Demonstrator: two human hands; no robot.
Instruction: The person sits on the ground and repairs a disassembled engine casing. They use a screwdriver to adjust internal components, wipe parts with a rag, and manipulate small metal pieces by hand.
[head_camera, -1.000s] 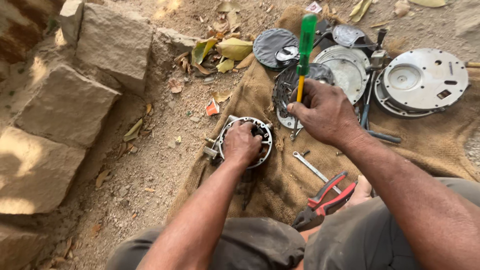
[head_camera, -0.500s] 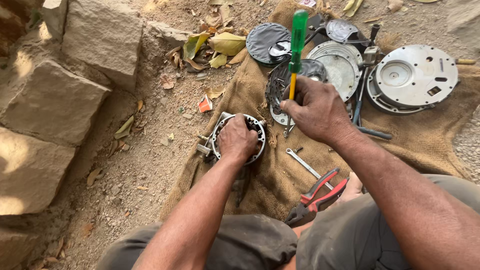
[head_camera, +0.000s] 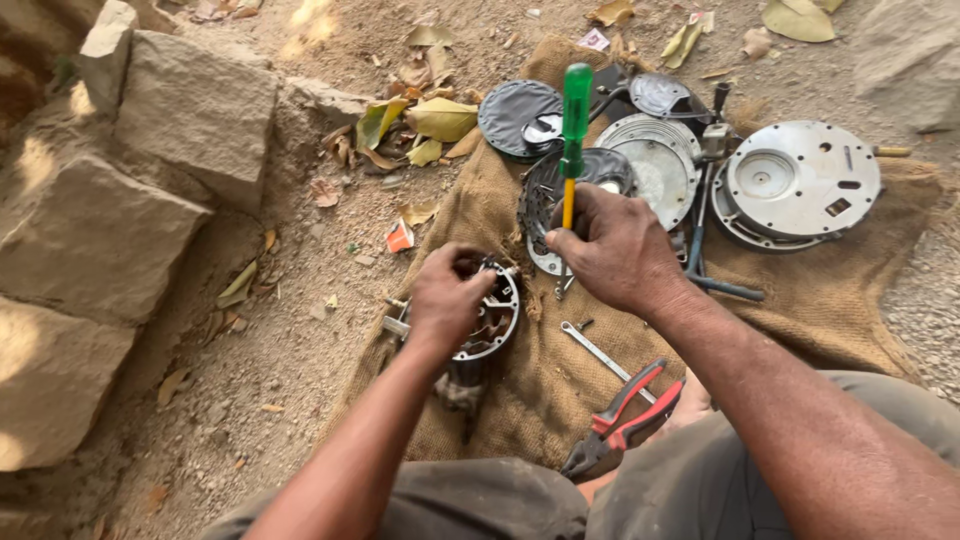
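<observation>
The round metal part (head_camera: 487, 318) lay on the brown sackcloth (head_camera: 800, 300), and the left hand (head_camera: 447, 298) gripped it from above. Just beside it, the right hand (head_camera: 612, 250) clenched a green screwdriver (head_camera: 573, 130) upright. Red pliers (head_camera: 620, 420) lay near.

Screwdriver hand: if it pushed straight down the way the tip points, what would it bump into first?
The right hand holds the green-handled screwdriver tip down. Going straight on, it would probably meet the burlap sack right by the round metal housing that the left hand grips; depth is unclear.
</observation>
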